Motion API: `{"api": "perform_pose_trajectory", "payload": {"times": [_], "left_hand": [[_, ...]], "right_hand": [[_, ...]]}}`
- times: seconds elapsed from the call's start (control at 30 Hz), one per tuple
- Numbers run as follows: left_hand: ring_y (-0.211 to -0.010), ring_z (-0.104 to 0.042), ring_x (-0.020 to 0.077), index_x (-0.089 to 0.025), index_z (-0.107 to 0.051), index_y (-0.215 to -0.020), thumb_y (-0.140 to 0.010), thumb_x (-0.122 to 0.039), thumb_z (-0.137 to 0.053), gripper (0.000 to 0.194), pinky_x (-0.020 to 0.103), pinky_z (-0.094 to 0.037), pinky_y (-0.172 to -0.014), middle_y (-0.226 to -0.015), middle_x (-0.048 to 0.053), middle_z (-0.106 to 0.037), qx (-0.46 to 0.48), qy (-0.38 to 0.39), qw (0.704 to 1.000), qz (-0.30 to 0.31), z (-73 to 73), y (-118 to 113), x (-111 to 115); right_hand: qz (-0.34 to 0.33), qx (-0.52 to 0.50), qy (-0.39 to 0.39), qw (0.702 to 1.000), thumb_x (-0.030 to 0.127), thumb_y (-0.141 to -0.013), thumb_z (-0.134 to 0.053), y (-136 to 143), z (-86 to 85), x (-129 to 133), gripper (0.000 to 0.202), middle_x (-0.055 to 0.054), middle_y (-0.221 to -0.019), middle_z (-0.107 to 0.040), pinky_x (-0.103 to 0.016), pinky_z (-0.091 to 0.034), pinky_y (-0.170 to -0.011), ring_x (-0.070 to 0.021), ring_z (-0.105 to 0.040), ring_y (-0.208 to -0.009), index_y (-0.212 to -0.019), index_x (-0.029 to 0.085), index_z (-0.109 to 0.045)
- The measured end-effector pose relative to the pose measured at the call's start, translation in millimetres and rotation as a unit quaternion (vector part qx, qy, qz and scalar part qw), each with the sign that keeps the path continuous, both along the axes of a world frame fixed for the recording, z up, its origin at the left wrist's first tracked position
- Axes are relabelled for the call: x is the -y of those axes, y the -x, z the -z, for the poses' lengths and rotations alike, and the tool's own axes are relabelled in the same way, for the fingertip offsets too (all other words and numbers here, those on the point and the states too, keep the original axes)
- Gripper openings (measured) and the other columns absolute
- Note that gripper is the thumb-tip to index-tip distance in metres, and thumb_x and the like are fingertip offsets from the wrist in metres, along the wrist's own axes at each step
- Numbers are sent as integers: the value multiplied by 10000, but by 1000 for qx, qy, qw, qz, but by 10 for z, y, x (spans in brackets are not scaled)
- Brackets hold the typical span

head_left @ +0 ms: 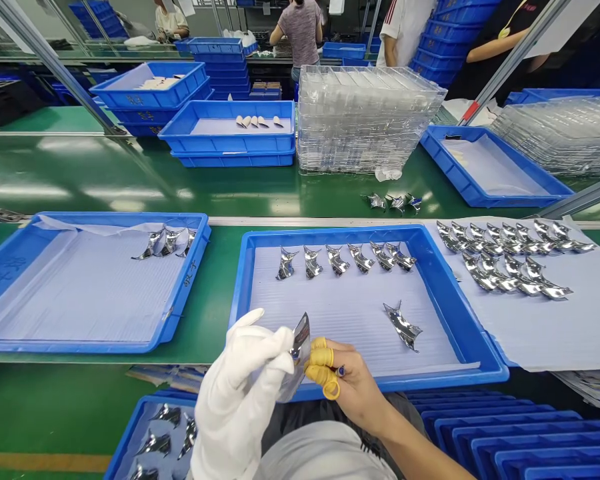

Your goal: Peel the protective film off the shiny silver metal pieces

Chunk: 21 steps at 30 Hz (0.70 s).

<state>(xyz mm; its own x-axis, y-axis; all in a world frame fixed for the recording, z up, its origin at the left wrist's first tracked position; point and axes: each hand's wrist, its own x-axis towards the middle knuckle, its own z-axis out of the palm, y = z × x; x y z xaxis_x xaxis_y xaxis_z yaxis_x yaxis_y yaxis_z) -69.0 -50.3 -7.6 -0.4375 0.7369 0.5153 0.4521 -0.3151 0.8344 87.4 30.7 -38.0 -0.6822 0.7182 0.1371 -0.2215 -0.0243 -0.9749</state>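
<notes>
My left hand (240,387), in a white glove, pinches a shiny chrome part (302,335) above the near edge of the middle blue tray (330,237). Yellow finger cots cover fingertips of my right hand (356,387), which is closed against the part's right side. From between these fingers pokes the blue end of a thin pen-like tool (341,371); its other end is hidden. Several curved chrome pieces (338,260) stand in a row along the tray's far side. One more chrome piece (403,327) lies apart at the tray's right.
To the left, a lined blue tray (180,313) holds three chrome pieces. More chrome pieces lie on white paper (595,300) at right. Below left is another parts tray (125,427); stacked blue trays (525,433) stand lower right. Clear plastic trays (360,127) are piled behind. People work beyond.
</notes>
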Motion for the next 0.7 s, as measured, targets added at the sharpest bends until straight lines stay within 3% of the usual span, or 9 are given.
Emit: {"api": "perform_pose_trajectory", "payload": {"times": [0.13,0.23,0.5,0.7], "left_hand": [[-1107,-734,168,-310,-788,-1039,-903,-222,-750,167,290,-562,-1023,-1088,-35,-819,191,108,972,-86,73,-20,-49],[-1043,-762,204,-261,-808,-1041,-861,-350,-797,201,277,-608,-932,-1121,26,-816,280,160,942,-93,104,-7,-77],[-1011,-774,206,-220,-803,-1020,-800,-415,-842,295,255,-615,-906,-1101,51,-820,323,172,926,-93,71,-3,-127],[-1100,-750,238,-225,-775,-894,-812,-321,-838,141,357,-589,-1004,-980,29,-829,266,121,952,-94,4,-33,-196]], "right_hand": [[-30,8,79,996,390,-916,-768,-10,-117,22,368,42,-626,-459,-268,-321,-550,-112,-370,-577,-646,185,-625],[-30,19,93,995,456,-914,-753,-15,-184,34,411,43,-608,-456,-273,-310,-543,-111,-363,-568,-641,182,-612],[-33,40,130,990,536,-909,-726,-6,-232,55,450,41,-606,-458,-263,-299,-531,-100,-342,-563,-666,168,-632],[-56,29,276,959,603,-848,-774,1,-113,68,466,99,-522,-362,-222,-166,-430,-50,-221,-453,-756,167,-638]]}}
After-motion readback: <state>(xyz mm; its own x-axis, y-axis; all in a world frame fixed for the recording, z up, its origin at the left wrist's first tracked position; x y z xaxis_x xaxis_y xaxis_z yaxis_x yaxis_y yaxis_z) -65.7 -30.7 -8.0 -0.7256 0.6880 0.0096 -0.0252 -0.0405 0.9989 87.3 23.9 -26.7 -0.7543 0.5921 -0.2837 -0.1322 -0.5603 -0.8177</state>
